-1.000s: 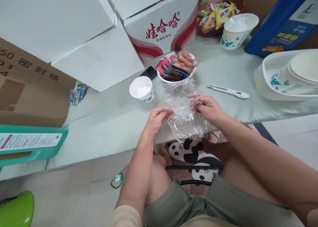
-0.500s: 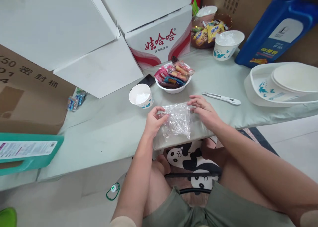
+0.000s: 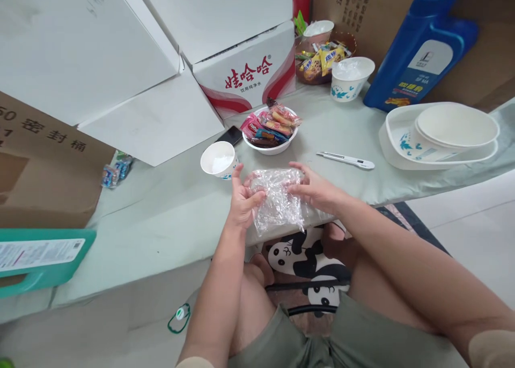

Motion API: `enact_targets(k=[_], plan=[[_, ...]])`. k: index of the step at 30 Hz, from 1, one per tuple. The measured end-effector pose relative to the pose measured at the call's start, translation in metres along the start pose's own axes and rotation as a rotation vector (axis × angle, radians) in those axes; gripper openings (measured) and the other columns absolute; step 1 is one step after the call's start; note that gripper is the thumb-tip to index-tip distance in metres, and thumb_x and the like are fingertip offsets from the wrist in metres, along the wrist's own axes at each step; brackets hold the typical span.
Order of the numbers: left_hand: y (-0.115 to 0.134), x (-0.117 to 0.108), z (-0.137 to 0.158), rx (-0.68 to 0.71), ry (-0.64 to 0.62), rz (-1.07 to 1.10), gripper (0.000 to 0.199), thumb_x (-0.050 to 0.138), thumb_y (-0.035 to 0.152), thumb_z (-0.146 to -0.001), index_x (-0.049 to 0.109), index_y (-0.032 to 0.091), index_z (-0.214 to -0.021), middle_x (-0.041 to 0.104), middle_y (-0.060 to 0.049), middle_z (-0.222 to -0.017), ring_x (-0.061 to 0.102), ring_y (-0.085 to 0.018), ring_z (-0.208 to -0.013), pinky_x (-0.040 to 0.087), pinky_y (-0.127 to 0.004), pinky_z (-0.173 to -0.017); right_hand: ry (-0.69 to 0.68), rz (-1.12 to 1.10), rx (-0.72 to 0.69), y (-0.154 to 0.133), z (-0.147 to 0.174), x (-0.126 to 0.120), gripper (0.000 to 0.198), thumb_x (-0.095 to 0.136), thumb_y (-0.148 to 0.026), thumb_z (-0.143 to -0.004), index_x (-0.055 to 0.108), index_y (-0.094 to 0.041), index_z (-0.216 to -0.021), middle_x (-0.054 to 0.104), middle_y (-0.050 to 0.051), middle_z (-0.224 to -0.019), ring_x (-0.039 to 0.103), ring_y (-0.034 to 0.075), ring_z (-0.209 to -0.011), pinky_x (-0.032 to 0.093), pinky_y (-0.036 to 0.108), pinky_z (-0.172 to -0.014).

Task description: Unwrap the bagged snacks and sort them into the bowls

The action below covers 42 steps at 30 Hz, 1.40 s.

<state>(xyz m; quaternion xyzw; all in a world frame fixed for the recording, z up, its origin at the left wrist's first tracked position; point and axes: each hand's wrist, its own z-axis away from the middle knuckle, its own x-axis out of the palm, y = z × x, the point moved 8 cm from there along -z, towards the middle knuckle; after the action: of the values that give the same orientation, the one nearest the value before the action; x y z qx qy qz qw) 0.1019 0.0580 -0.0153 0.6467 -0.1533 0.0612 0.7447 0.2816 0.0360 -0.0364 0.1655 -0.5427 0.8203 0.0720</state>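
A crinkled clear plastic bag (image 3: 278, 204) lies near the table's front edge, between my two hands. My left hand (image 3: 243, 200) grips its left side, thumb in front and some fingers behind the film. On the other side my right hand (image 3: 311, 188) has its thumb over the bag's right edge and other fingers behind it. Just beyond my left hand stands a white paper cup (image 3: 218, 159) with clear film inside. A white bowl (image 3: 273, 149) full of wrapped snacks (image 3: 271, 124) is behind the bag. To the right lies a white utility knife (image 3: 348, 160).
White cartons (image 3: 245, 78) line the back, with a dark phone (image 3: 230, 136) in front. At right are a blue jug (image 3: 418, 51), a white tray (image 3: 388, 142) holding stacked paper bowls (image 3: 454, 126), and another paper cup (image 3: 350, 81). A teal jug (image 3: 76, 255) sits at left.
My right hand has moved in over the bag's right edge, and my left fingers have shifted at its left side. The view has shifted slightly.
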Motion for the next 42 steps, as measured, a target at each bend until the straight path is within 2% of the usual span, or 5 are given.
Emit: enact_targets(k=[7, 14, 23, 36, 42], plan=[[-0.034, 0.008, 0.002, -0.426, -0.095, 0.056, 0.06, 0.092, 0.041, -0.053, 0.065, 0.017, -0.102, 0.072, -0.01, -0.102, 0.07, -0.021, -0.084, 0.058, -0.03, -0.067, 0.14, 0.044, -0.166, -0.011, -0.005, -0.006, 0.027, 0.074, -0.034, -0.067, 0.062, -0.022, -0.088, 0.063, -0.002, -0.079, 0.061, 0.013, -0.072, 0.047, 0.027, -0.067], [-0.024, 0.005, -0.004, -0.174, -0.014, -0.297, 0.037, 0.08, 0.043, -0.07, 0.066, 0.017, -0.093, 0.062, 0.004, -0.064, 0.054, -0.007, -0.045, 0.039, -0.019, -0.041, 0.344, 0.004, -0.214, -0.013, -0.005, -0.022, 0.027, 0.067, -0.039, -0.07, 0.056, -0.023, -0.089, 0.061, -0.003, -0.083, 0.057, 0.012, -0.069, 0.046, 0.025, -0.063], [-0.007, -0.01, -0.005, 0.047, 0.08, -0.414, 0.037, 0.074, 0.05, -0.077, 0.064, 0.018, -0.094, 0.058, 0.006, -0.06, 0.039, -0.004, -0.034, 0.029, -0.019, -0.033, 0.157, 0.138, -0.148, -0.01, -0.002, -0.001, 0.028, 0.078, -0.036, -0.065, 0.058, -0.021, -0.075, 0.057, -0.004, -0.066, 0.052, 0.009, -0.057, 0.047, 0.024, -0.055], [-0.027, 0.004, 0.003, -0.275, -0.119, -0.235, 0.048, 0.079, 0.045, -0.067, 0.066, 0.022, -0.107, 0.052, 0.008, -0.052, 0.049, -0.009, -0.041, 0.04, -0.021, -0.04, -0.047, 0.243, -0.116, -0.015, 0.008, -0.005, 0.026, 0.073, -0.033, -0.074, 0.066, -0.023, -0.097, 0.061, -0.003, -0.064, 0.055, 0.013, -0.055, 0.046, 0.027, -0.053], [-0.027, 0.007, -0.002, -0.274, -0.064, -0.092, 0.029, 0.078, 0.033, -0.063, 0.064, 0.022, -0.086, 0.046, 0.008, -0.05, 0.044, -0.009, -0.04, 0.038, -0.021, -0.038, -0.119, 0.118, -0.156, -0.015, 0.008, -0.001, 0.026, 0.067, -0.034, -0.074, 0.067, -0.023, -0.098, 0.054, -0.007, -0.051, 0.051, 0.012, -0.046, 0.041, 0.026, -0.049]])
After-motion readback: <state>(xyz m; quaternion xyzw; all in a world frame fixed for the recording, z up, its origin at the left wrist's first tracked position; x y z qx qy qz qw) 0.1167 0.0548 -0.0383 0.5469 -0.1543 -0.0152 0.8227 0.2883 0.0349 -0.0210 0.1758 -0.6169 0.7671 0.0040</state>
